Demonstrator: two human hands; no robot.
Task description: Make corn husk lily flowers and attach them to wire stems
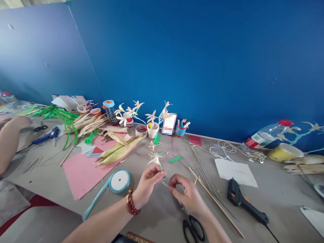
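My left hand (151, 182), with a red beaded bracelet at the wrist, pinches the green stem of a handmade cream flower (155, 158). The petals point away from me above the fingertips. Just to the right, my right hand (184, 189) is closed in a pinch on a small pale strip (165, 184), whose exact kind I cannot make out. The strip's end is close to the green stem. Black-handled scissors (192, 226) lie below my right hand, their blades partly hidden by it. A roll of light-blue ribbon (119, 181) lies left of my left wrist.
A black glue gun (245, 199) and a thin wooden stick (215, 206) lie right. Corn husks (118, 152) rest on pink paper (83, 168). Finished flowers (131, 111) stand in cups along the blue wall. At far left is another person's arm (10, 138) near a blue glue gun (47, 136).
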